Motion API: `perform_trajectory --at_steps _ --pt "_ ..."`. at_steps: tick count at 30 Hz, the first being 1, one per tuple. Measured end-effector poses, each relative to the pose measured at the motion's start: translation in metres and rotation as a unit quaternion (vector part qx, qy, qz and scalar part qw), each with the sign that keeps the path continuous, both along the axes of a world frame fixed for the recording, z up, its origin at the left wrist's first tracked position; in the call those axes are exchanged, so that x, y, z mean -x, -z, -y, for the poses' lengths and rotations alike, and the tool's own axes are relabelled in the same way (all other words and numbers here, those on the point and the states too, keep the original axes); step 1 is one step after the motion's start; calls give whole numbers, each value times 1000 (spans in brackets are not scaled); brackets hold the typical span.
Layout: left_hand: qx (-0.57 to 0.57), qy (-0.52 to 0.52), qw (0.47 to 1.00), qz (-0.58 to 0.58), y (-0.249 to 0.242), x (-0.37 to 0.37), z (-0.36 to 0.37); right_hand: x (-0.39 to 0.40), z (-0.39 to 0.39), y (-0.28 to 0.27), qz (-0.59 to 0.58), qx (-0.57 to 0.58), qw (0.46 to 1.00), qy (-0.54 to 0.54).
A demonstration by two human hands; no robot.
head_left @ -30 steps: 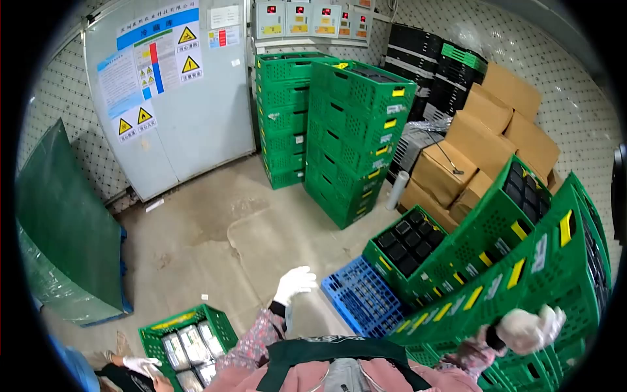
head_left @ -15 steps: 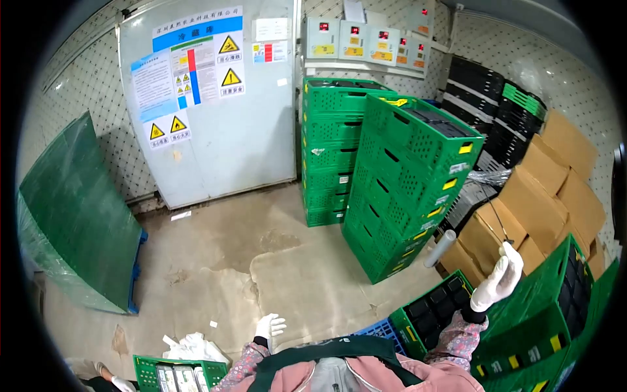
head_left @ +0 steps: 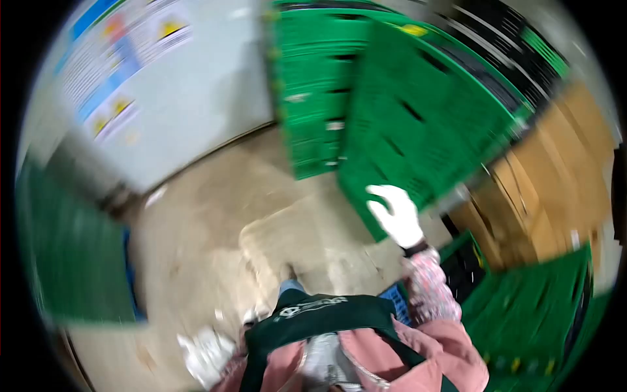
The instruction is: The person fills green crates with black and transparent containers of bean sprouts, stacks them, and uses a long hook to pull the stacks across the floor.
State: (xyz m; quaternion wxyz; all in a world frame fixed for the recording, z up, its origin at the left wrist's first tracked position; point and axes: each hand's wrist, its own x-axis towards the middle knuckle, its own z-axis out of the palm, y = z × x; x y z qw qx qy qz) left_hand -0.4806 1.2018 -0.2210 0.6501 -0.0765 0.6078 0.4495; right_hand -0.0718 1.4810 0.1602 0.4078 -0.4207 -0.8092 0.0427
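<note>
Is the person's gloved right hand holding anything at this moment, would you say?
No, the right hand is raised with fingers spread and empty, in front of the green crates.

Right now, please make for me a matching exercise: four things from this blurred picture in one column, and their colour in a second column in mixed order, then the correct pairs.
Things:
1. glove on the right hand
2. stacked crates
3. cardboard boxes
4. jacket

Colours:
a. brown
b. pink
c. white
d. green

Pairs: 1-c, 2-d, 3-a, 4-b
</note>
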Motion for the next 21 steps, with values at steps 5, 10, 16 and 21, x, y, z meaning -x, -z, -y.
perform_trajectory --at_steps 5,10,16,21 --pt "79 124 986 -75 26 58 -138 -39 -44 37 -144 104 965 194" --pt "-3 252 908 -334 9 67 -312 -172 -23 70 -190 53 860 471" --pt "-493 204 709 -462 -264 -198 -519 -419 -2 173 -283 51 681 674" --pt "-737 122 317 -584 -457 -462 -525 -648 -97 227 -517 17 582 628"
